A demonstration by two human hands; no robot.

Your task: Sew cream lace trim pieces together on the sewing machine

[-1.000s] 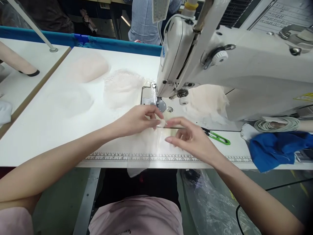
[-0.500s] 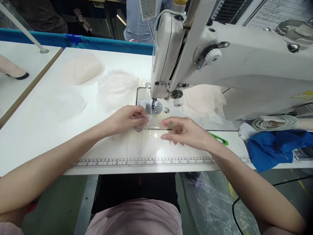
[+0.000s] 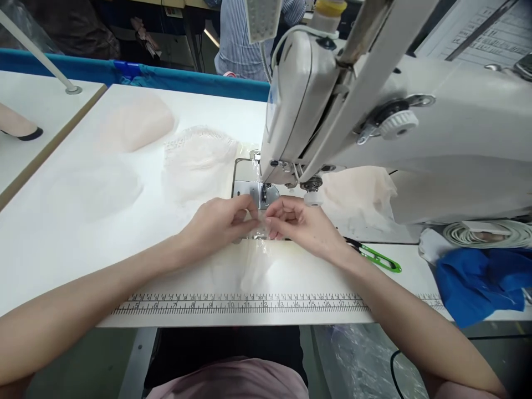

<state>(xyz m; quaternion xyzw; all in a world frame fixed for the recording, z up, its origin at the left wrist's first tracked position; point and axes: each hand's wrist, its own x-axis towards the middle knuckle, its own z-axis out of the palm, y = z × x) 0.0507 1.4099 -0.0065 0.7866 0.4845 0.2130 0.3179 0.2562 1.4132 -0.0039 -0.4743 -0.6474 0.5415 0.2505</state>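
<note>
My left hand (image 3: 226, 221) is closed in a pinch on a thin, sheer whitish fabric piece (image 3: 253, 269), just in front of the needle plate of a white sewing machine (image 3: 286, 105). Close beside it, my right hand (image 3: 299, 224) pinches too, its fingertips at the edge of the same sheer piece. The fabric hangs down over the table towards the ruler, and its outline is hard to make out against the white. The presser foot (image 3: 265, 191) stands right behind my fingertips.
Pale fabric pieces (image 3: 199, 160) lie left of the machine, and a peach piece (image 3: 359, 191) lies under its arm. Green-handled thread snips (image 3: 380, 259) are by my right wrist. A blue cloth (image 3: 477, 282) and coiled cord (image 3: 486, 233) sit at right. A ruler strip (image 3: 266, 303) runs along the front edge.
My right hand has moved left and its fingers have closed, so both hands now meet before the presser foot. The camera view has shifted slightly.
</note>
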